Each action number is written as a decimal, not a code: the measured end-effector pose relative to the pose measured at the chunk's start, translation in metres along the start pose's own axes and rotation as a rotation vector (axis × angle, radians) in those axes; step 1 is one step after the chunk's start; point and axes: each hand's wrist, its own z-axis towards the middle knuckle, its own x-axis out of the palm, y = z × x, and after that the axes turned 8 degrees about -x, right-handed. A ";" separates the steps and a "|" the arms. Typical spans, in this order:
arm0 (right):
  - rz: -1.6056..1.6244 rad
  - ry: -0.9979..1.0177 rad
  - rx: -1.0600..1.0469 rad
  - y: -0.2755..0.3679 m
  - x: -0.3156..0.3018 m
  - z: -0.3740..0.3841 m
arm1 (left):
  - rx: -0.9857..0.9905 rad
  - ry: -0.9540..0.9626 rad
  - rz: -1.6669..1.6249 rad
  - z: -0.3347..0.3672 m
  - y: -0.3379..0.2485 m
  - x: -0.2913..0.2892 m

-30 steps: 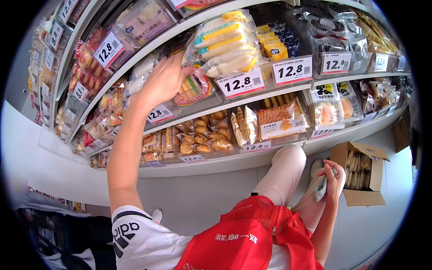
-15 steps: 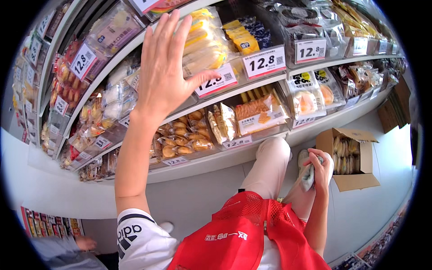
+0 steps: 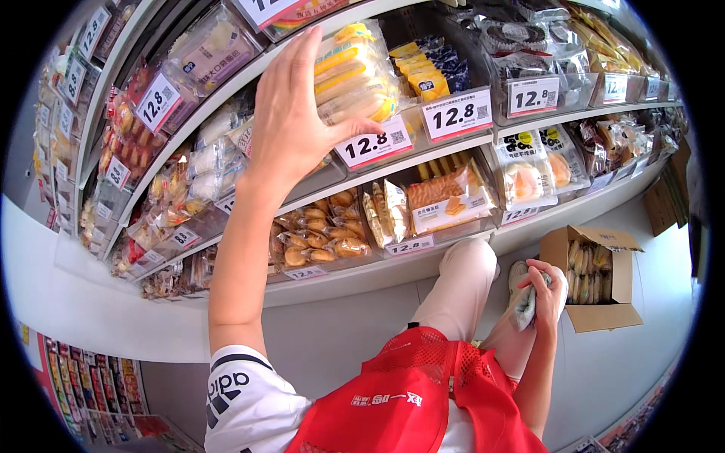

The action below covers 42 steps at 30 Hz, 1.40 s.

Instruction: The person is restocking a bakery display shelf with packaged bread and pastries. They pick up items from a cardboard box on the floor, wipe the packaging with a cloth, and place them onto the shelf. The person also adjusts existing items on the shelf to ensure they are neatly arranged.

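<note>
The person's left hand (image 3: 291,124) is spread open beside a clear packet of yellow-and-white bread (image 3: 353,72) on the shelf (image 3: 468,145); I can't tell whether they touch. The right hand (image 3: 552,291) clutches a crumpled greyish cloth (image 3: 524,311) near an open cardboard box (image 3: 622,278).

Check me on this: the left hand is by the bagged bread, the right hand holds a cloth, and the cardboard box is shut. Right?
Not quite: the head view shows the cardboard box open, with wrapped packets inside. The left hand is by the bagged bread, and the right hand holds a cloth.
</note>
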 end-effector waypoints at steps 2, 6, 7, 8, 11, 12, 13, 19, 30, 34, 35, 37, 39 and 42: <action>-0.004 0.007 -0.010 -0.001 -0.001 -0.001 | 0.011 0.012 0.012 -0.003 0.002 0.001; 0.011 0.014 -0.020 -0.007 -0.002 0.001 | 0.091 -0.060 0.037 -0.008 0.005 0.006; 0.007 0.013 -0.022 -0.007 -0.003 0.002 | 0.118 -0.093 0.044 -0.009 0.005 0.008; 0.020 0.024 -0.023 -0.009 -0.004 0.003 | 0.130 -0.089 0.067 -0.010 0.004 0.010; 0.117 0.018 0.051 -0.001 -0.006 0.002 | 0.133 -0.093 0.088 -0.012 0.005 0.015; 0.153 0.031 0.053 -0.001 -0.009 0.003 | 0.127 -0.097 0.089 -0.013 0.005 0.016; 0.195 0.025 0.050 -0.005 -0.011 0.004 | 0.133 -0.121 0.096 -0.013 0.003 0.016; 0.354 0.022 0.028 -0.027 -0.020 0.011 | 0.185 -0.269 0.071 -0.032 -0.001 0.015; 0.633 0.049 0.085 -0.027 -0.030 0.012 | -0.002 0.237 -0.696 -0.215 -0.107 0.056; 0.528 -0.196 0.203 -0.023 -0.004 0.005 | -0.223 0.553 -1.043 -0.244 -0.171 0.061; 0.505 -0.273 0.265 -0.015 0.008 0.002 | -0.290 0.622 -1.094 -0.241 -0.186 0.060; 0.501 -0.264 0.219 -0.012 0.031 -0.014 | -0.426 0.763 -1.193 -0.234 -0.211 0.059; 0.507 -0.174 0.203 -0.002 0.046 -0.032 | -0.536 0.771 -1.247 -0.239 -0.223 0.068; 0.579 -0.106 0.196 -0.004 0.054 -0.049 | -0.660 0.725 -1.129 -0.237 -0.226 0.078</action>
